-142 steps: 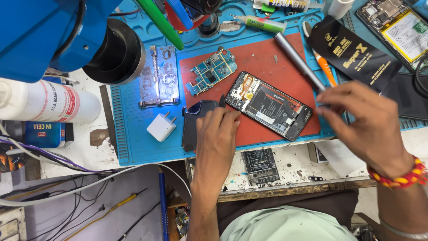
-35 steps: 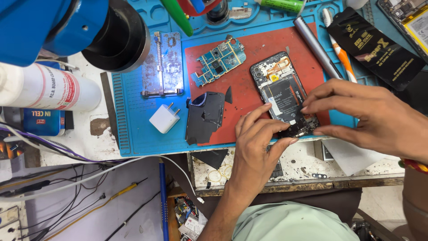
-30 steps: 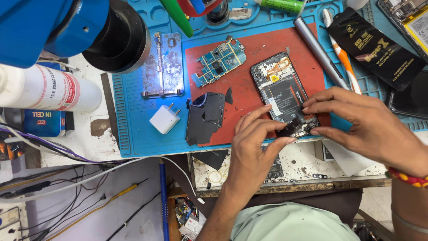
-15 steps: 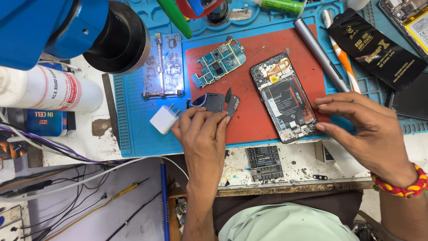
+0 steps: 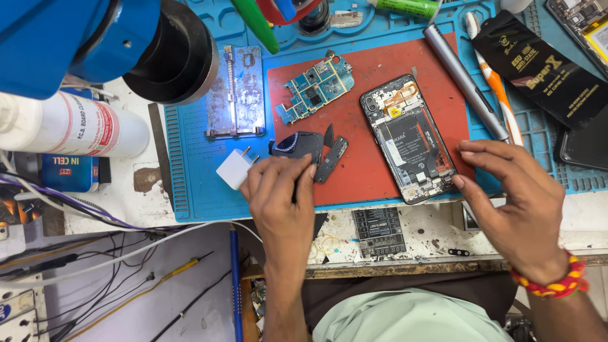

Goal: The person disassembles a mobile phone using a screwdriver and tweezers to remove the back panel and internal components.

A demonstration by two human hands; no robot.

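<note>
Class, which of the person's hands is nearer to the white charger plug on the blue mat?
Left. The left hand lies right beside the white charger plug, fingertips next to it; the right hand is far across, by the opened phone.

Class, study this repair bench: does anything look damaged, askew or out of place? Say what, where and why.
The black phone on the red mat lies open with its back off, askew, its lower end hanging over the mat's edge by the right hand. A bare circuit board lies tilted nearby. The left hand rests on a loose black cover piece.
</note>
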